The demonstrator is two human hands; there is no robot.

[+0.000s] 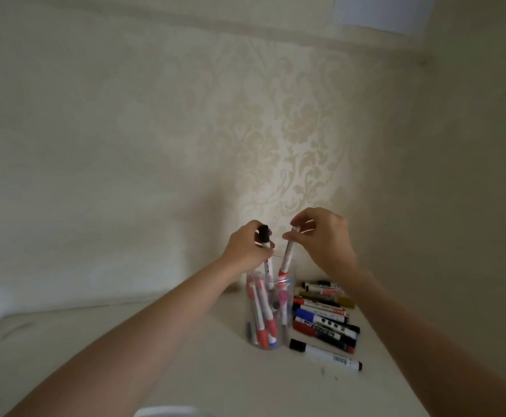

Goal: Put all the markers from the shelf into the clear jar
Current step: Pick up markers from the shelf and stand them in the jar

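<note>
Looking at the shelf (185, 371) first, nothing is seen holding the clear jar (271, 311) in place, so honestly the biggest risk is the jar being tipped or shoved if either marker gets pushed down at an angle against the rim. It's already stuffed with a fair few red and blue markers leaning every which way, so a jam on the way in could easily be caused by those crossed caps. Just to the right of the jar, a loose pile of markers (325, 314) is still left lying on the shelf, with one black-capped marker (325, 355) set a bit apart in front, and that lot could be rolled or scattered if the jar gets knocked sideways. Two markers are being fed in at once, which probably doubles the chance of them clashing at the mouth. The left hand (247, 251) is curled round a dark-capped marker (266, 260), its lower end just at the jar opening. The right hand (324, 236) is pinched on the top end of a red-tipped marker (286, 260), held by fingertips only, so a slip or a crooked drop looks possible there.
</note>
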